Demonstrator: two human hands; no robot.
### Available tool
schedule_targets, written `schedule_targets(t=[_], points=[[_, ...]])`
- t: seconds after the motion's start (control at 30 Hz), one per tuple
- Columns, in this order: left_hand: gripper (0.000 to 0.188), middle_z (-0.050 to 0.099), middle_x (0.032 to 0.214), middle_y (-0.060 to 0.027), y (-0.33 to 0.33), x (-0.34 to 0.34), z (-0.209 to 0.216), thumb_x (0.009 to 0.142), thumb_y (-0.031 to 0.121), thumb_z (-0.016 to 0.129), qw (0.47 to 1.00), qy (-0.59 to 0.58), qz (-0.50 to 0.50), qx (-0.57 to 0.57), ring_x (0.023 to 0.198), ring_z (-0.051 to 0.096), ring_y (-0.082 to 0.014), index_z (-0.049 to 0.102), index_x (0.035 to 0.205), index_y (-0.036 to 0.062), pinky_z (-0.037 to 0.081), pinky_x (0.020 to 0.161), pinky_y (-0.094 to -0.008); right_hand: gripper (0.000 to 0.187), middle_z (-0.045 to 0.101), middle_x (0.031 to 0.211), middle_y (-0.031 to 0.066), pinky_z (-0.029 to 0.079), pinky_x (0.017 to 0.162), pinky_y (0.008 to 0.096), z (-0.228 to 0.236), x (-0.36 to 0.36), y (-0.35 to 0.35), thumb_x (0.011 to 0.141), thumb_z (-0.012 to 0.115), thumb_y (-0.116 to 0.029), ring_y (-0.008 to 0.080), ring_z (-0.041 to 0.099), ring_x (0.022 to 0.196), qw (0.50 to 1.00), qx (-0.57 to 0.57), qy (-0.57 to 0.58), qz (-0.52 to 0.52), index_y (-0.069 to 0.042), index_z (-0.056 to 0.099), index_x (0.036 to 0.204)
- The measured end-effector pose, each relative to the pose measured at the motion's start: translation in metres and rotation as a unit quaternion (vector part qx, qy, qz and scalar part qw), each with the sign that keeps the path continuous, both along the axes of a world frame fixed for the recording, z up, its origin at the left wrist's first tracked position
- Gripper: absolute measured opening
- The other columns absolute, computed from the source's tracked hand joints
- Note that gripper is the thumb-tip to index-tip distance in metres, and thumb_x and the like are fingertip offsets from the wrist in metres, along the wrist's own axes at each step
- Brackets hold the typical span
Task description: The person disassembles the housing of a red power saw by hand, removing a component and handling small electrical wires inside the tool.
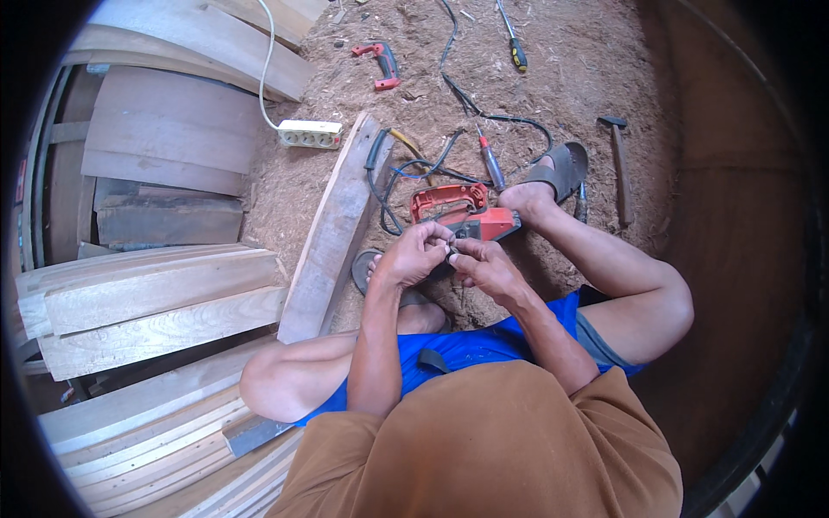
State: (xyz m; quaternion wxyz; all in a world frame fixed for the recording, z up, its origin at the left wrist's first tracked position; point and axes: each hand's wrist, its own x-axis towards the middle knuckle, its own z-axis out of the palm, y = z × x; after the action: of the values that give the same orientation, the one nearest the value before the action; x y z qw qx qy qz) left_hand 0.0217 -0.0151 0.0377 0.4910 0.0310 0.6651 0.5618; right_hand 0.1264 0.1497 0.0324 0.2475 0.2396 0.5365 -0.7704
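My left hand [417,254] and my right hand [489,269] meet in front of me, fingertips pinched together around a small dark piece [452,250]. It is too small and too covered by the fingers to name. Just beyond them lies a red and black power tool [496,224], its body partly opened and partly hidden by my hands. Black and blue wires and a cable [380,186] trail from its left side. A screwdriver [491,164] with a red and grey handle lies just behind the tool, near my right foot.
A wooden beam [328,233] lies left of my hands. Farther off are a red and black handle shell [380,65], a yellow and black screwdriver [516,53] and a white power strip [309,134]. A hammer [621,173] lies right. Stacked planks [164,289] fill the left side.
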Motion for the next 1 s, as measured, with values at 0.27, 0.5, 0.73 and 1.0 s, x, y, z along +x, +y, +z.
schedule_targets(t=[0.27,0.5,0.73,1.0], points=[[0.028,0.064,0.089,-0.0008,-0.007,-0.002,-0.005,0.089,0.001,0.062,0.995,0.091,0.002,-0.048,0.072,0.06,-0.0057,0.062,0.117,-0.0016,0.05,0.065,-0.0223,0.045,0.071,0.085,0.0164,0.053,0.069,0.0463,0.039,-0.003,-0.01,0.093,0.07,-0.028,0.0338,0.071,0.08,0.935,0.341,0.079,0.059,0.007,0.061,0.119],[0.026,0.071,0.08,-0.0107,0.006,0.0,0.012,0.085,0.004,0.063,0.958,0.258,0.036,-0.117,0.069,0.071,-0.0181,0.062,0.111,0.0014,0.056,0.066,-0.0342,0.03,0.07,0.077,0.0186,0.052,0.069,0.0515,0.04,-0.01,-0.013,0.092,0.07,-0.029,0.0415,0.069,0.075,0.904,0.415,0.059,0.083,0.001,0.063,0.096],[0.022,0.072,0.082,-0.0154,0.014,0.003,0.028,0.084,0.004,0.067,0.922,0.355,0.041,-0.15,0.074,0.073,-0.0321,0.062,0.106,0.0049,0.057,0.069,-0.043,0.023,0.069,0.073,0.0072,0.054,0.059,0.0346,0.005,-0.013,-0.026,0.098,0.065,-0.021,0.0184,0.07,0.067,0.985,0.139,0.029,-0.096,0.0,0.068,0.092],[0.02,0.073,0.084,-0.0172,0.01,0.013,0.027,0.083,0.001,0.072,0.884,0.453,0.021,-0.112,0.075,0.075,-0.0279,0.063,0.101,0.0027,0.06,0.069,-0.0362,0.014,0.072,0.088,0.0035,0.059,0.06,0.0242,0.001,-0.02,-0.027,0.101,0.064,-0.016,0.0088,0.068,0.068,0.937,-0.197,-0.075,-0.277,-0.003,0.067,0.105]])
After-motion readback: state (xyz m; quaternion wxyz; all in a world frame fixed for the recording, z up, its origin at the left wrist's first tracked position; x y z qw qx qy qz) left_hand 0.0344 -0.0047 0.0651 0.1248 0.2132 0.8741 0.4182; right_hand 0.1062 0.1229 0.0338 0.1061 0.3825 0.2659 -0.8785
